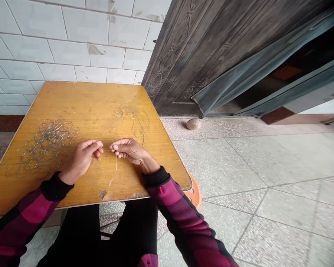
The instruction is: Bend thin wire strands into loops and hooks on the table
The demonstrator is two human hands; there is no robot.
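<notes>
Right hand [132, 151]: narrow pinch; your fingertips [114, 147] hold a thin wire strand [116, 161] that dips toward the tabletop.
Left hand [82, 159]: fingers curled narrow, just beside the right hand; the view does not settle whether they also grip the strand.
Wire strand position: between your hands, above the table, its lower part apart from the other wire.
Left of your hands: a tangled pile of wire rings [46, 146] lies near your left hand.
Ahead of your hands: loose wire loops [130, 118] lie on the table.
Table: a yellow varnished wooden tabletop [100, 100], with a chipped patch [102, 194] at your near edge.
Surroundings: an orange plastic stool [196, 194], a dark embossed door [200, 48], a white tiled wall [72, 37].
Risk: a slack pinch could let the springy strand slip; a careless sweep of your left hand could snag the wire rings and tangle them further.
</notes>
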